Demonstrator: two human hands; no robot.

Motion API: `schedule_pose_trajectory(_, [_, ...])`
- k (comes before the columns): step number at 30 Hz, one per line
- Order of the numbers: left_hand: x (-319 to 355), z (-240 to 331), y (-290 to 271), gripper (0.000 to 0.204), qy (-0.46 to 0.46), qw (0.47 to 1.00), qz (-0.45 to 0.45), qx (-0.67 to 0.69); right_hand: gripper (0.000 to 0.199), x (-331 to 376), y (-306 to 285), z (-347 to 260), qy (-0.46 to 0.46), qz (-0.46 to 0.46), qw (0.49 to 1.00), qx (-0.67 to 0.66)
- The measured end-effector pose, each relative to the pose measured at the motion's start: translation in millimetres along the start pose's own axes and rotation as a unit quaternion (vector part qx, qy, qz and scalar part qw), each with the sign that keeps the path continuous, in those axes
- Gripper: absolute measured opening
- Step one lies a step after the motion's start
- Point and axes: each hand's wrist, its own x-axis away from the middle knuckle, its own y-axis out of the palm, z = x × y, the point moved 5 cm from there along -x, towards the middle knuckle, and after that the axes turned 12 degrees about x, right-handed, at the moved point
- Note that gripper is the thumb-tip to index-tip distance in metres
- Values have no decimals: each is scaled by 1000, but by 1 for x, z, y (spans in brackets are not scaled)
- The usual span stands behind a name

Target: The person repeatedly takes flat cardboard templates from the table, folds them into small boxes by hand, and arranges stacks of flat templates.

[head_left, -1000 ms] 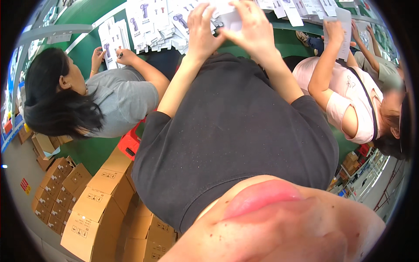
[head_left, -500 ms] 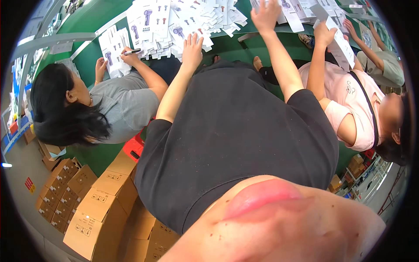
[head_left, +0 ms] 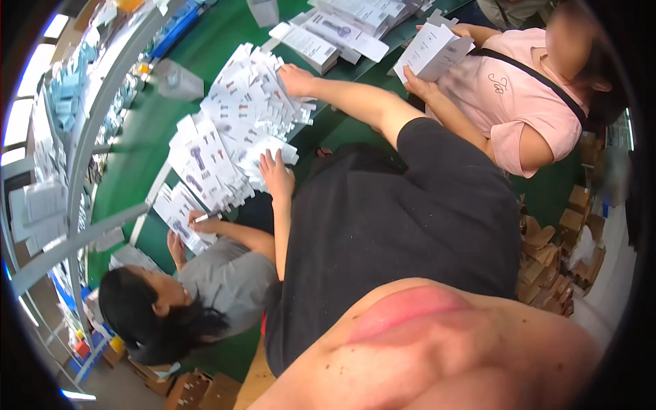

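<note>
A wide pile of flat, unfolded white cartons [head_left: 239, 102] printed with purple and reddish devices lies on the green table. My left hand [head_left: 277, 176] rests with its fingers apart on a carton [head_left: 272, 152] at the pile's near edge. At the pile's far right edge, my right hand [head_left: 296, 80] touches the cartons with its fingers laid against them; some fingertips are hard to make out. Neither hand visibly grips a carton.
At left, a person in grey [head_left: 225, 277] holds a pen [head_left: 207, 218] over cartons. A person in pink [head_left: 526, 102], at right, handles an opened white box [head_left: 434, 51]. Stacked boxes [head_left: 321, 37] stand on the table's far part. A metal rail [head_left: 85, 249] crosses the left side.
The view has turned, so the table appears farther left and tilted. My right hand has moved from the right-hand cartons to the main pile. My left hand remains at the pile's near edge.
</note>
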Motion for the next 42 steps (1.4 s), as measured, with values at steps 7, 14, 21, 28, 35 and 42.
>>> schedule_pose_trajectory(7, [12,5,-5,67,-35,999,-20,8,44,-30,23,36,102,40,992,66])
schedule_pose_trajectory(14, [18,5,-8,66,-63,997,-40,0,52,-37,22,80,105,23,988,114])
schedule_pose_trajectory(21, [8,9,-20,58,-71,996,-38,34,35,-47,4,178,143,37,982,121])
schedule_pose_trajectory(28, [14,24,-41,45,-92,989,2,118,35,-55,4,269,279,-9,953,121])
schedule_pose_trajectory(35, [-3,64,-73,31,-29,994,26,102,44,-69,-4,311,301,-143,940,70])
schedule_pose_trajectory(42, [-51,143,-151,24,-99,966,111,211,51,-56,-30,174,96,37,947,-305])
